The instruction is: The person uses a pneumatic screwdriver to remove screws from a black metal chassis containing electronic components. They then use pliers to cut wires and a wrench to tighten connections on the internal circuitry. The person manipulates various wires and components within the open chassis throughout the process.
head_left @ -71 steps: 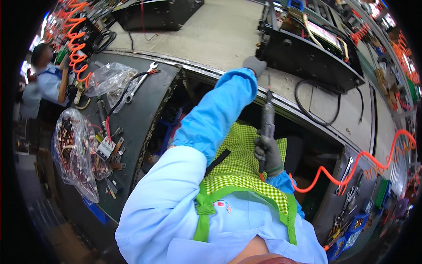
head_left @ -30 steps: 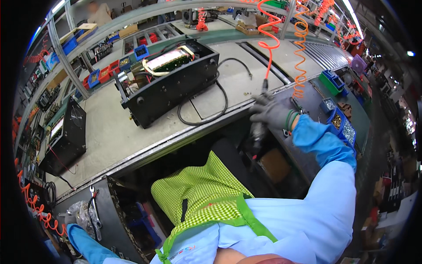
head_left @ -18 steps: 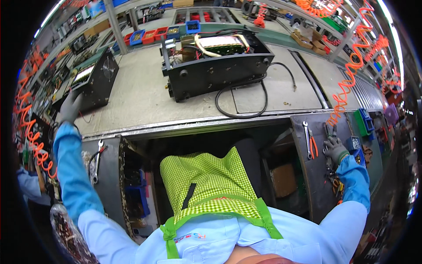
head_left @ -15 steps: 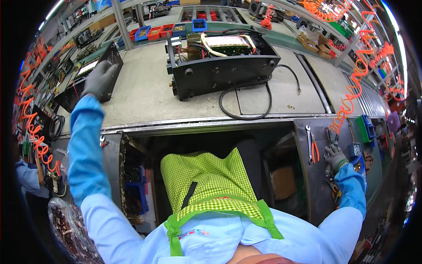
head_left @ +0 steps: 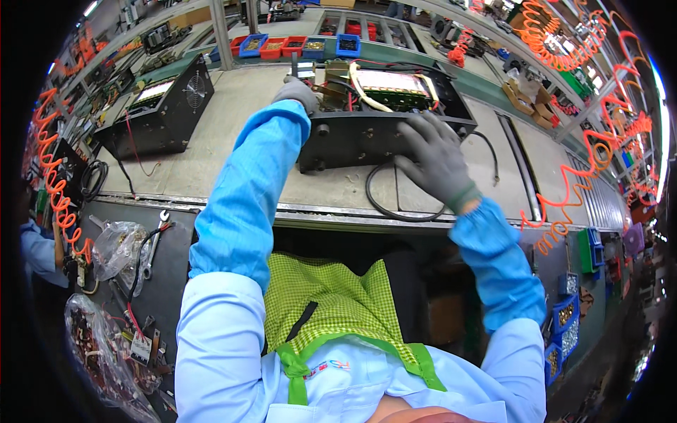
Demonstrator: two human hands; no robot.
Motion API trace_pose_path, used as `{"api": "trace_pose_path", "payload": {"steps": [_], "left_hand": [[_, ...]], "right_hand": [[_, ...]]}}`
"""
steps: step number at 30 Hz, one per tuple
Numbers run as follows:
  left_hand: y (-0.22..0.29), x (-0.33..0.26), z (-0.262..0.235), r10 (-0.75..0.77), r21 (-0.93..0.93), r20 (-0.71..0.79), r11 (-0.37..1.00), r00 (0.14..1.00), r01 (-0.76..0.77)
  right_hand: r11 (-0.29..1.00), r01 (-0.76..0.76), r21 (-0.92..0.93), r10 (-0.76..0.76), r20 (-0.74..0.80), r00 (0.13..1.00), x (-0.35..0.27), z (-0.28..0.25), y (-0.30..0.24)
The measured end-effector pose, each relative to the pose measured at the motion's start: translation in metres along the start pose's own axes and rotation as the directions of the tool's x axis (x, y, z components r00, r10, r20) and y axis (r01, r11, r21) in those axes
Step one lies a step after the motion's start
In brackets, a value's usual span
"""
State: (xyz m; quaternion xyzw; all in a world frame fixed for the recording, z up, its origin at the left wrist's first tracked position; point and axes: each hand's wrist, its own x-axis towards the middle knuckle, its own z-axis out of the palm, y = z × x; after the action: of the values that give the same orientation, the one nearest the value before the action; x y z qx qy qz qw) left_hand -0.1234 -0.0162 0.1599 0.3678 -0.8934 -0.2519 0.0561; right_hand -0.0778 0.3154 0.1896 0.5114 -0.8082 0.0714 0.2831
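Note:
In front of me on the bench stands an open-topped black metal case with circuit boards, wires and a white cable loop inside. My left hand, in a grey glove, is closed at the case's upper left corner, its fingers partly hidden behind the end panel. Fingers spread, my gloved right hand is over the case's near side toward the right and holds nothing. A black power cord loops out on the bench below it. Farther left stands a second black case with a fan grille.
Red and blue parts bins line the far edge. Orange coiled hoses hang at both sides. Wrenches and a plastic bag of parts lie lower left. Small blue bins with hardware sit lower right.
My left hand has left the second case and moved right to the nearer case's corner. My right hand has come from the tools at lower right up to the case's near side.

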Motion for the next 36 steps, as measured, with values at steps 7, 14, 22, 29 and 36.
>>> {"api": "trace_pose_path", "payload": {"steps": [7, 14, 22, 29, 36], "left_hand": [[-0.051, 0.021, -0.016, 0.168, 0.16, -0.018, 0.973, 0.986, -0.163], [-0.081, 0.026, -0.013, 0.25, 0.179, -0.067, 0.955, 0.966, -0.235], [-0.104, -0.02, -0.001, 0.312, -0.025, -0.051, 0.949, 0.949, -0.314], [-0.096, -0.094, 0.0, 0.278, -0.223, 0.023, 0.938, 0.96, -0.266], [-0.098, -0.095, 0.009, 0.24, -0.369, 0.031, 0.905, 0.97, -0.212]], "right_hand": [[0.953, -0.204, 0.225, 0.205, 0.022, 0.979, 0.085, 0.104, -0.029], [0.943, -0.186, 0.276, 0.21, -0.062, 0.976, 0.082, 0.11, -0.026], [0.956, -0.083, 0.283, 0.115, -0.097, 0.989, 0.05, 0.086, -0.014], [0.949, 0.009, 0.315, 0.016, -0.076, 0.997, 0.015, 0.063, 0.002], [0.954, -0.006, 0.299, 0.02, -0.044, 0.999, 0.018, 0.058, -0.002]]}}
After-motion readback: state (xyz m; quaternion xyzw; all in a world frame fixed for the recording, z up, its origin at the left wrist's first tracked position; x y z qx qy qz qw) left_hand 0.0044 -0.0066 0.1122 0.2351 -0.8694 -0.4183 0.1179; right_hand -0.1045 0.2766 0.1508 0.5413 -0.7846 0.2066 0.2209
